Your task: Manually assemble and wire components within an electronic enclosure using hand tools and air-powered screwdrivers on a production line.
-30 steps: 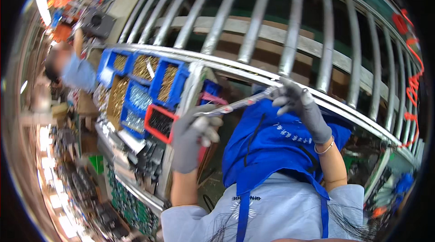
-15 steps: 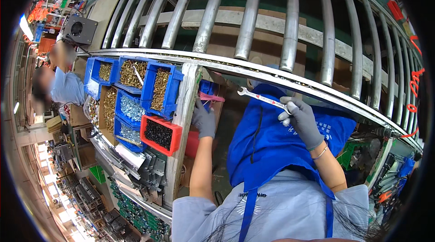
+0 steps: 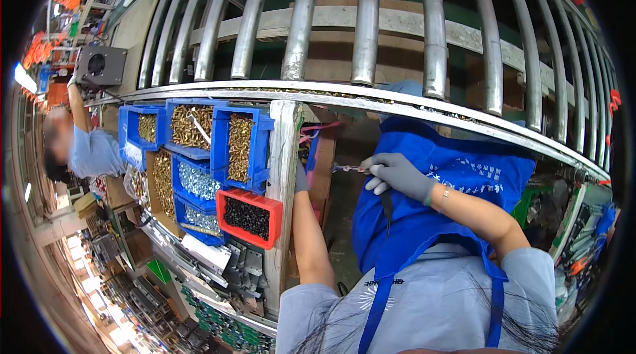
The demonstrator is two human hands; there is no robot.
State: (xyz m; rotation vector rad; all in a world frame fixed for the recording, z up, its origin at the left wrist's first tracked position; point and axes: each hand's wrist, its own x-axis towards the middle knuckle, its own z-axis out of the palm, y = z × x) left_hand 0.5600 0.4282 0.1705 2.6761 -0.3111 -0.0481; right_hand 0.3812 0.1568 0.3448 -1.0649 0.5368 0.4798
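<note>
My right hand (image 3: 397,176), in a grey glove, is closed around a wrench (image 3: 349,168), which now shows nearly edge-on in front of my blue apron (image 3: 457,155). The tool's head points left, toward the gap beside the wooden bench edge (image 3: 283,155). My left hand (image 3: 301,180) has gone down behind that edge. Only a strip of its grey glove shows, and its fingers are hidden. Close by it are a pink strap (image 3: 318,130) and a blue item (image 3: 313,150), partly covered.
Blue bins (image 3: 240,148) of brass-coloured and silver screws stand left of the bench edge, with a red bin (image 3: 249,216) of black screws. Metal brackets (image 3: 242,268) lie nearer. A roller conveyor (image 3: 364,22) spans the far side. Another person (image 3: 96,142) works at far left.
My right hand has moved left and turned the wrench, bringing it closer to the bench edge. My left hand has sunk lower, its fingers now out of sight. The view has shifted slightly.
</note>
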